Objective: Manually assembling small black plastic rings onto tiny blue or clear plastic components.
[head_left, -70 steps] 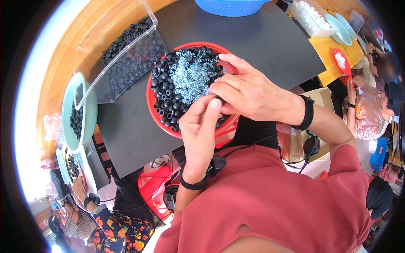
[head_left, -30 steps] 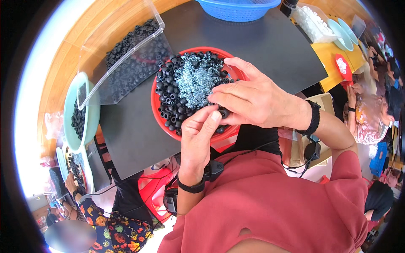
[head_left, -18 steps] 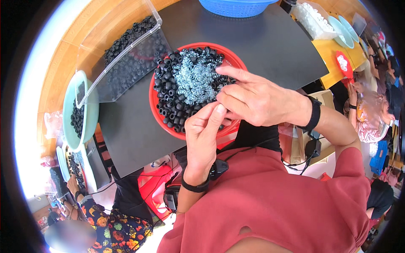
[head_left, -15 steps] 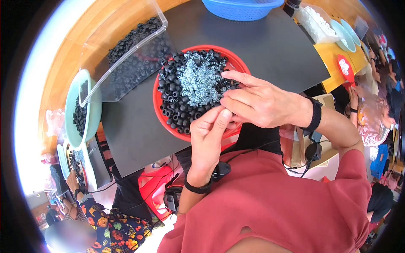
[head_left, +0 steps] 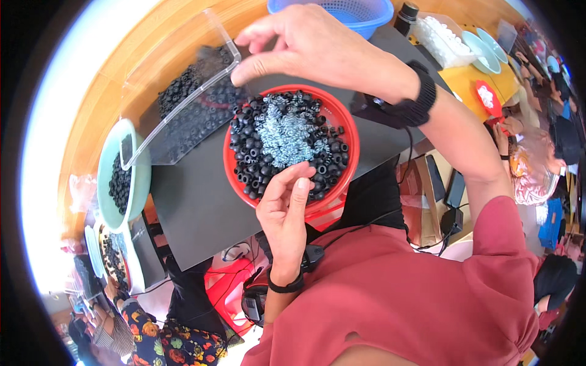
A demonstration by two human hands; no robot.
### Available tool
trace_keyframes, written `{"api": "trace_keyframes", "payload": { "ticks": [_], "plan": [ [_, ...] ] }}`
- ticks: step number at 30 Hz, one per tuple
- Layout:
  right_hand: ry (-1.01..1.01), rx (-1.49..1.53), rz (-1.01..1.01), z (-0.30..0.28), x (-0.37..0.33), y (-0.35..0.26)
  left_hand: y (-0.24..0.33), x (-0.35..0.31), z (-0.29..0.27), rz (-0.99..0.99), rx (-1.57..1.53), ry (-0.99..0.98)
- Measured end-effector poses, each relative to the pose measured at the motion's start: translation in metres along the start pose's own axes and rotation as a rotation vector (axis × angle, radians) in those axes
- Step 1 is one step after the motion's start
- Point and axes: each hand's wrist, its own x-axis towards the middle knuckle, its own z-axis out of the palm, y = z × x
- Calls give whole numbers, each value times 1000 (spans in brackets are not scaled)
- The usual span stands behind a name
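Observation:
A red bowl (head_left: 353, 152) holds many small black plastic pieces (head_left: 247, 143) with a pile of small silvery coil springs (head_left: 284, 134) on top. My left hand (head_left: 284, 210) is at the bowl's near edge, thumb close against the curled fingers; whatever may be between them is too small to make out. Beyond the bowl, my right hand (head_left: 305, 46) reaches left to the rim of a clear plastic bin (head_left: 183, 97). Its thumb and fingers are apart, with nothing visible between them. Black pieces (head_left: 183, 91) lie inside the bin.
A dark tabletop (head_left: 189, 213) carries the bowl and bin. To the left stands a pale green basin (head_left: 143, 183) with black pieces. At the back are a blue basket (head_left: 372, 18) and a tub of white pieces (head_left: 448, 43). Co-workers sit at lower left and far right.
My hands were together over the bowl's near right side. The right has moved up and left to the bin and its fingers have parted; the left has stayed near the bowl's edge.

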Motion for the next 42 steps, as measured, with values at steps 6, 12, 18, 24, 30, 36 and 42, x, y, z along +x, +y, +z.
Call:
{"api": "trace_keyframes", "payload": {
  "ticks": [6, 12, 18, 24, 30, 36, 42],
  "plan": [
    [-294, -184, 155, -4, -55, 59, -4, 3, -7, -1, 6, 23],
    [-363, -352, 253, 6, -100, 63, -3, 4, -1, -34, -13, -13],
    [-430, -373, 253, 13, -103, 53, -5, 6, 4, -53, 8, -5],
    [-401, -310, 226, 22, -106, 55, -6, 7, 0, -40, 21, 15],
    [-378, -308, 336, 10, -110, 51, -9, 11, 5, -18, 74, -16],
    [-319, -299, 195, 27, -114, 53, -9, 10, 7, -9, 87, -34],
    [-377, -400, 142, 32, -115, 56, -10, 9, 3, -4, 103, -18]
  ]
}}
